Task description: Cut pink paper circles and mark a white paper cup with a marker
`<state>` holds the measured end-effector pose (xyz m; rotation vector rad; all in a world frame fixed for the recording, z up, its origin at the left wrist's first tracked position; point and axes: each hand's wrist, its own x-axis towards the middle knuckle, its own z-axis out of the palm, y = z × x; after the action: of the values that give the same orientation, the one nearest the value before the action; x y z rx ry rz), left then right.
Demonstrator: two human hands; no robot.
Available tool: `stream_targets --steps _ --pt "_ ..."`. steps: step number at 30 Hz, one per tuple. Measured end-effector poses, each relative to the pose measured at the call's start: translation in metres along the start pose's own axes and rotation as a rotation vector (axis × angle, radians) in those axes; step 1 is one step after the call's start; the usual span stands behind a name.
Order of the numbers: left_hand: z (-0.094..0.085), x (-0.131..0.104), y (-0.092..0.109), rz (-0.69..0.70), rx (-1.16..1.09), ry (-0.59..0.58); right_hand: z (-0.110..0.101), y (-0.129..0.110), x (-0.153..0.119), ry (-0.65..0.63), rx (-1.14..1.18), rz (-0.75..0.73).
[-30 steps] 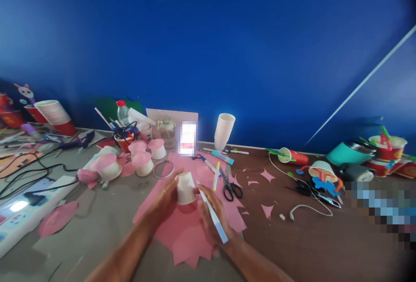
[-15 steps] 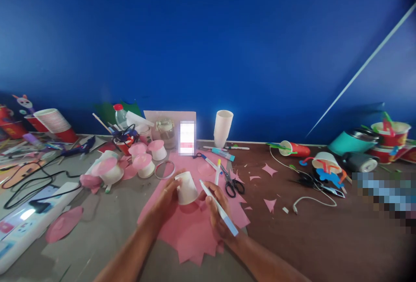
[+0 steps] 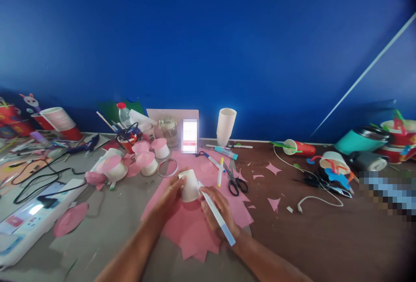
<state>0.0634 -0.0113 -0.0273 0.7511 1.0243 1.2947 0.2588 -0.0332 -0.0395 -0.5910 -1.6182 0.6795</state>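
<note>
A white paper cup (image 3: 190, 186) is held upside down by my left hand (image 3: 172, 193), whose fingers wrap its left side. My right hand (image 3: 218, 210) is closed round a white and light blue marker (image 3: 217, 213), its tip end close to the cup's right side. Both hands are above a jagged pink paper sheet (image 3: 191, 238). Just beyond my right hand lie a yellow and white marker (image 3: 220, 172) and black-handled scissors (image 3: 238, 186).
White cups with pink discs (image 3: 147, 163), a tape ring (image 3: 167, 167) and a power strip (image 3: 35, 221) are on the left. Stacked white cups (image 3: 226, 127) stand by the blue wall. Pink scraps (image 3: 273, 204), a cable and red cups (image 3: 300, 147) lie right.
The marker in my right hand has come closer to the cup and is held more upright. The view has shifted slightly to the left. Both hands keep their holds.
</note>
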Motion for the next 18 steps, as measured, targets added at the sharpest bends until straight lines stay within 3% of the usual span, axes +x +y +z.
stream_targets --steps 5,12,18 --pt "0.0016 -0.0013 0.0030 0.000 0.047 -0.013 -0.0022 -0.0052 0.0005 -0.100 0.113 0.189" --pt "0.0001 0.0019 -0.0022 -0.005 0.122 -0.065 0.0009 -0.0067 0.0015 -0.023 0.241 0.453" --pt "-0.0016 0.0024 -0.0046 0.027 0.233 -0.057 0.0016 -0.0073 0.0047 -0.026 0.278 0.506"
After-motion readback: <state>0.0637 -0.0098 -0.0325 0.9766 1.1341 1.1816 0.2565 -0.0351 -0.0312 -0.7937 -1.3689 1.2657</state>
